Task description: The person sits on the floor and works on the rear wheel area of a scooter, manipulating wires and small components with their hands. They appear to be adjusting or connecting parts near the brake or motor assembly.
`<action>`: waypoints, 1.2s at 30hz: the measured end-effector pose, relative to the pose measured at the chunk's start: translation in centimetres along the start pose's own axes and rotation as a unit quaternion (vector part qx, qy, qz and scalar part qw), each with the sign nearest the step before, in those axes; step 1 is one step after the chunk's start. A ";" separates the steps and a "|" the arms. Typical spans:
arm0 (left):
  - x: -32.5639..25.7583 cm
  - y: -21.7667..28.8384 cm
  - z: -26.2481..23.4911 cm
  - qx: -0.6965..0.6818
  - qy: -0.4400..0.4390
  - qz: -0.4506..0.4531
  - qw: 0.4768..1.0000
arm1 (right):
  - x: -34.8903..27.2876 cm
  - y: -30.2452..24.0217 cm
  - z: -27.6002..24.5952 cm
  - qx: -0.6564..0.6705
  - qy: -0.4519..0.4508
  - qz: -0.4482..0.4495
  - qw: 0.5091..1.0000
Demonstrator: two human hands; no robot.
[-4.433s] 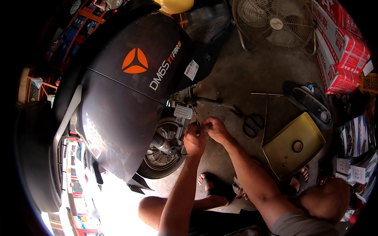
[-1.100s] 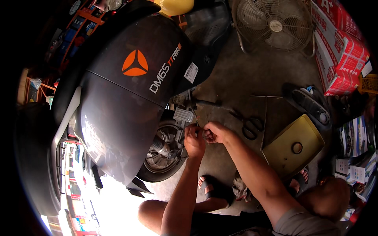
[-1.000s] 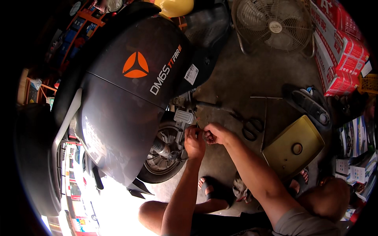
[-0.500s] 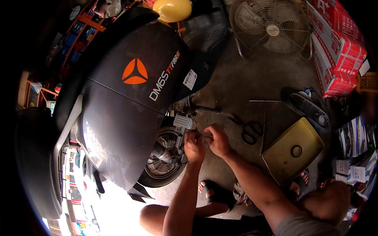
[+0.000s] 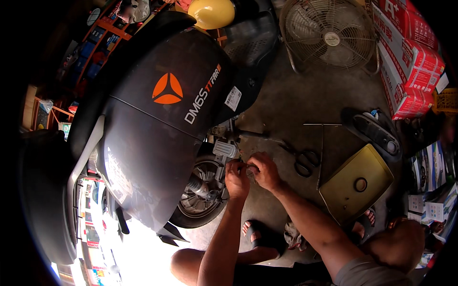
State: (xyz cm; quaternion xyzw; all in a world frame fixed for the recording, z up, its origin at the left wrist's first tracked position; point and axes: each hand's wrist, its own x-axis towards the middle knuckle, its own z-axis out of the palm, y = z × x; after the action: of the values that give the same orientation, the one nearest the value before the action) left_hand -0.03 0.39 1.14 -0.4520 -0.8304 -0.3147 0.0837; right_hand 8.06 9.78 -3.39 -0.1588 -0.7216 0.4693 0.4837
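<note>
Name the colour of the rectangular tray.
Dull yellow; the tray shows best in the head view.

Pinching a small dark piece (image 5: 242, 169), mostly hidden, with the left hand (image 5: 236, 180) and right hand (image 5: 264, 171), near a grey scooter (image 5: 148, 138) with a footrest (image 5: 225, 148) and wheel (image 5: 210, 217). Looking down on black scissors (image 5: 296, 154), a T-shaped bar (image 5: 323, 125), and a yellow tray (image 5: 336, 195).
</note>
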 end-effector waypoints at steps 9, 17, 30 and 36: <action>-0.1 0.4 -0.1 0.008 -0.003 -0.015 1.000 | 0.3 0.2 0.2 0.005 0.003 0.012 1.000; -0.1 0.1 -0.2 0.017 -0.002 0.016 1.000 | 1.4 3.3 1.4 0.333 -0.215 0.477 0.784; 0.1 0.6 0.0 0.003 -0.004 0.027 1.000 | -1.2 2.3 1.2 0.095 0.049 0.206 0.973; -0.3 0.4 -0.5 -0.003 -0.014 -0.016 1.000 | -0.6 -1.6 -0.2 -0.002 0.023 0.030 0.999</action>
State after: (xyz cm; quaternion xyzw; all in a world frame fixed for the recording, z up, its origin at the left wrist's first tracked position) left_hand 0.36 0.04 1.57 -0.4437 -0.8374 -0.3123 0.0654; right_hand 8.89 8.63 -2.37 -0.1921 -0.7064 0.4783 0.4851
